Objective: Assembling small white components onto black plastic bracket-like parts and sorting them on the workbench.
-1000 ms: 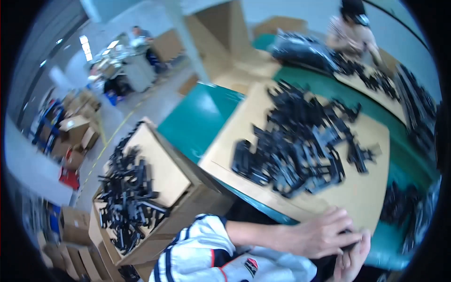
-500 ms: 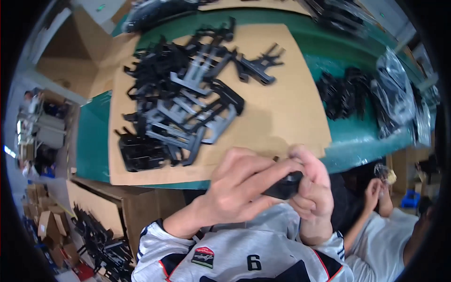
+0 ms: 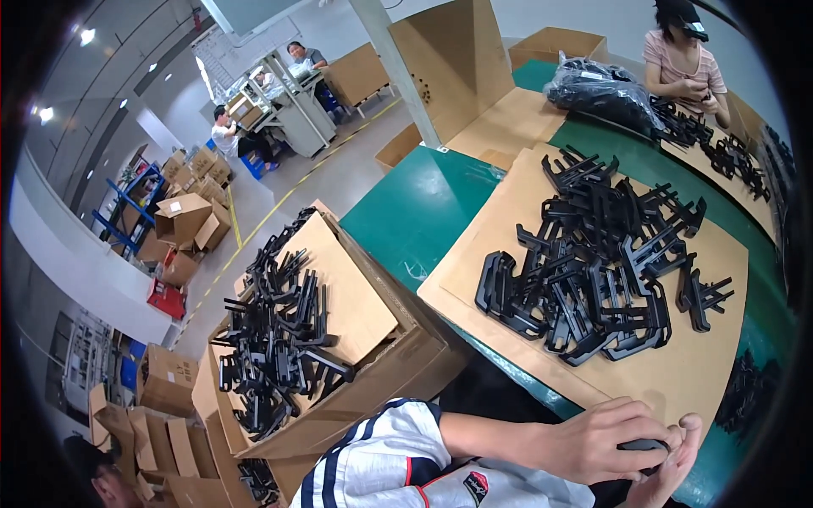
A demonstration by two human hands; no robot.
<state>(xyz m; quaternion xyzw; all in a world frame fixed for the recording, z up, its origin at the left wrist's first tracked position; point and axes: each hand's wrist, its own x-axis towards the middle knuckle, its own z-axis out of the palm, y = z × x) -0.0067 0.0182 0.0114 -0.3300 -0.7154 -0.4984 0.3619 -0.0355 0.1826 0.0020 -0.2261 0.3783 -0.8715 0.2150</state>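
A small black part with a rounded end (image 3: pixel 644 445) sits between my two hands near the cardboard's front edge. My left hand (image 3: pixel 597 440) is closed around it from the left, its back toward me. On the other side, the fingers of my right hand (image 3: pixel 677 461) press against the same part, with the thumb pointing up. Much of the part is covered by fingers, so its exact kind does not show. Just beyond my hands lies a pile of black plastic brackets (image 3: pixel 584 262) on a cardboard sheet (image 3: pixel 474 254). One forked bracket (image 3: pixel 701 298) rests at the pile's right side.
An open carton (image 3: pixel 406 372) with more black brackets (image 3: pixel 284 339) stands to the left. A green table (image 3: pixel 415 207) lies under the cardboard. A plastic-wrapped bundle (image 3: pixel 601 89) is at the far side. A co-worker (image 3: pixel 686 63) sits across the table; others are farther back.
The view has swung to the left, bringing the carton and the room behind into sight. Both hands still hold the small black part, now at the lower right of the picture.
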